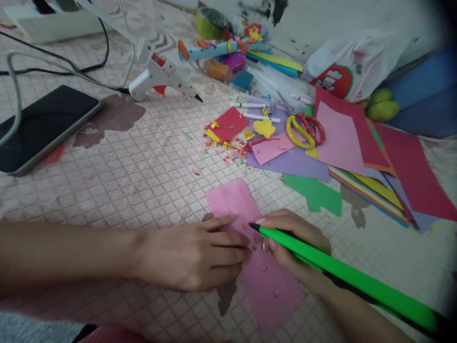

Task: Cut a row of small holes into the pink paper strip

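Note:
A pink paper strip (257, 290) lies slanted on the patterned tablecloth, with a row of small round spots along its middle. My left hand (194, 257) rests flat on the strip's left side, fingers stretched out toward the spots. In my right hand (298, 233) is a long green pen (332, 264) with a black tip. The tip is at the strip, close to one of the spots and just right of my left index finger. My right thumb and fingers pinch the pen near its tip.
A white glue gun (157, 76) stands behind, its cable running left past a phone (50, 124). Yellow- and red-handled scissors (302, 133) lie among paper scraps. Stacked coloured sheets (410, 166), a green paper piece (314, 193) and a plastic bag (357, 62) are at right.

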Demonstrator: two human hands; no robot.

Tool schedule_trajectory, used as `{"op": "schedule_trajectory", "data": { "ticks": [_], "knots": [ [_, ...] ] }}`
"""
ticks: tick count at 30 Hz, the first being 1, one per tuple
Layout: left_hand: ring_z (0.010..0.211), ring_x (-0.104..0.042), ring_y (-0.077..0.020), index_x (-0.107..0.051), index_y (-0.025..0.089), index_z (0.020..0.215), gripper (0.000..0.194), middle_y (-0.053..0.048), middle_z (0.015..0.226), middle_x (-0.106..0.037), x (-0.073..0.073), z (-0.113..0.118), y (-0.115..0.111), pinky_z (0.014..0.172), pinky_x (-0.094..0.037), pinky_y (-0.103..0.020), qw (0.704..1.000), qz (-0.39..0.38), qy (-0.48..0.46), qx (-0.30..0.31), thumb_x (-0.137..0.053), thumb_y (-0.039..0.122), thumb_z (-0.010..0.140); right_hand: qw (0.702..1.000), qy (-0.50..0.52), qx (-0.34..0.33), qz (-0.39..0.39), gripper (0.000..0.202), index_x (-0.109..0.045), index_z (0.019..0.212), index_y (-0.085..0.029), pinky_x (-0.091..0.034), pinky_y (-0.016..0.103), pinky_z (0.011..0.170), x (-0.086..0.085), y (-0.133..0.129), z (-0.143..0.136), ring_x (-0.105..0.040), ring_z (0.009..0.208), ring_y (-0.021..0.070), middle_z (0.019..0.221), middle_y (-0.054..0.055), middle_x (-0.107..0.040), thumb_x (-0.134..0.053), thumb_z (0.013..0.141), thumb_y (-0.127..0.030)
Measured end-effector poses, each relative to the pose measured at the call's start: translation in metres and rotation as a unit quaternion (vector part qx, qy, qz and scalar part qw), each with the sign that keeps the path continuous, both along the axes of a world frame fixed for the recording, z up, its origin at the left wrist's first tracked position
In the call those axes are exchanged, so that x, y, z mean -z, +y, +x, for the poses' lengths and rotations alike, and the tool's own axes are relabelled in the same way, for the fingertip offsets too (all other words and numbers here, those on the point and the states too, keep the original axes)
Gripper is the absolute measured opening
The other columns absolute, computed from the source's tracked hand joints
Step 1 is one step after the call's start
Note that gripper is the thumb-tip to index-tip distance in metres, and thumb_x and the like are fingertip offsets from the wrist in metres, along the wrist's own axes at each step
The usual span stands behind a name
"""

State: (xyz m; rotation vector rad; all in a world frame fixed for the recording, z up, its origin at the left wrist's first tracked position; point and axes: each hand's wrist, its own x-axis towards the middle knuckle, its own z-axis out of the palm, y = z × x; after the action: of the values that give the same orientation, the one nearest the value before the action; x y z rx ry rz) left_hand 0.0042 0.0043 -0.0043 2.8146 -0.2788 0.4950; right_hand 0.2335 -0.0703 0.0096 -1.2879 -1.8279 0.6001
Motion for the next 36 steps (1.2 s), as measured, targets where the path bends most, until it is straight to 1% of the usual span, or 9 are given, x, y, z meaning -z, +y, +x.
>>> {"op": "schedule_trajectory", "data": {
  "ticks": [6,13,17,20,25,28,32,34,36],
  "knots": [
    [0.126,-0.052,-0.0221,-0.068,0.015,0.104,0.027,-0.006,0.128,-0.063,0.0001,0.0003,-0.0007,0.120,-0.027,-0.047,1.000,0.001,-0.007,-0.009,-0.042,0.017,0.100,1.000,-0.011,-0.006,-0.009,0.026,-0.068,0.094,-0.022,-0.056,0.024,0.061,-0.0016,0.0026,-0.0009,-0.068,0.073,0.0139,0.082,0.003,-0.071,-0.056,0.080,-0.004],
    [0.125,-0.053,-0.0222,-0.068,0.013,0.105,0.028,-0.006,0.127,-0.064,-0.0006,0.0006,-0.0012,0.120,-0.028,-0.046,1.000,-0.014,-0.011,-0.009,-0.041,0.015,0.099,1.000,-0.012,-0.005,-0.004,0.027,-0.067,0.094,-0.025,-0.057,0.028,0.060,-0.0031,0.0044,-0.0030,-0.069,0.072,0.0164,0.081,0.003,-0.071,-0.056,0.080,-0.005],
    [0.125,-0.053,-0.0214,-0.069,0.016,0.103,0.027,-0.006,0.127,-0.064,-0.0010,0.0009,-0.0006,0.121,-0.026,-0.046,1.000,-0.001,-0.013,-0.011,-0.042,0.017,0.100,1.000,-0.019,-0.012,-0.008,0.028,-0.067,0.096,-0.026,-0.058,0.030,0.060,-0.0030,0.0039,-0.0029,-0.069,0.073,0.0171,0.082,0.003,-0.072,-0.055,0.081,-0.006],
    [0.126,-0.052,-0.0211,-0.068,0.016,0.104,0.027,-0.006,0.128,-0.063,-0.0014,0.0005,-0.0001,0.122,-0.025,-0.045,1.000,0.003,-0.003,-0.009,-0.042,0.018,0.100,1.000,-0.017,-0.009,-0.004,0.027,-0.066,0.095,-0.025,-0.058,0.029,0.062,-0.0016,0.0037,-0.0025,-0.069,0.075,0.0167,0.082,0.003,-0.071,-0.055,0.081,-0.005],
    [0.126,-0.052,-0.0230,-0.068,0.014,0.102,0.029,-0.007,0.126,-0.064,-0.0012,0.0002,-0.0006,0.120,-0.027,-0.047,1.000,-0.021,-0.005,-0.007,-0.039,0.015,0.100,1.000,-0.012,-0.026,-0.009,0.030,-0.067,0.096,-0.024,-0.057,0.027,0.062,-0.0014,0.0052,-0.0017,-0.067,0.074,0.0147,0.083,0.002,-0.070,-0.054,0.079,-0.003],
    [0.126,-0.053,-0.0228,-0.068,0.013,0.102,0.030,-0.007,0.126,-0.064,-0.0011,0.0001,-0.0012,0.120,-0.026,-0.047,1.000,-0.020,-0.006,-0.004,-0.038,0.015,0.100,0.999,0.018,-0.014,-0.028,0.029,-0.067,0.097,-0.025,-0.057,0.027,0.063,-0.0008,0.0031,-0.0003,-0.068,0.075,0.0149,0.085,0.001,-0.070,-0.056,0.080,-0.004],
    [0.127,-0.052,-0.0219,-0.068,0.014,0.102,0.026,-0.006,0.127,-0.064,-0.0014,-0.0007,0.0000,0.122,-0.023,-0.047,1.000,-0.010,0.002,0.001,-0.042,0.015,0.100,0.990,0.116,0.037,-0.073,0.030,-0.066,0.101,-0.026,-0.053,0.023,0.050,-0.0001,-0.0023,0.0013,-0.062,0.055,0.0087,0.088,0.000,-0.067,-0.054,0.083,-0.005],
    [0.128,-0.052,-0.0224,-0.068,0.014,0.102,0.026,-0.006,0.128,-0.064,-0.0016,-0.0012,0.0024,0.122,-0.024,-0.047,1.000,-0.011,0.004,0.010,-0.043,0.015,0.099,0.988,0.131,0.044,-0.071,0.031,-0.066,0.101,-0.026,-0.051,0.022,0.047,-0.0005,-0.0038,0.0009,-0.061,0.051,0.0076,0.087,0.000,-0.066,-0.053,0.083,-0.004],
    [0.128,-0.052,-0.0220,-0.068,0.014,0.104,0.025,-0.005,0.128,-0.064,-0.0021,-0.0016,0.0061,0.122,-0.024,-0.047,1.000,-0.012,0.002,0.020,-0.043,0.016,0.099,0.990,0.125,0.040,-0.050,0.032,-0.067,0.099,-0.026,-0.051,0.022,0.045,-0.0007,-0.0043,0.0001,-0.062,0.052,0.0085,0.087,0.000,-0.067,-0.054,0.082,-0.003]
  ]
}}
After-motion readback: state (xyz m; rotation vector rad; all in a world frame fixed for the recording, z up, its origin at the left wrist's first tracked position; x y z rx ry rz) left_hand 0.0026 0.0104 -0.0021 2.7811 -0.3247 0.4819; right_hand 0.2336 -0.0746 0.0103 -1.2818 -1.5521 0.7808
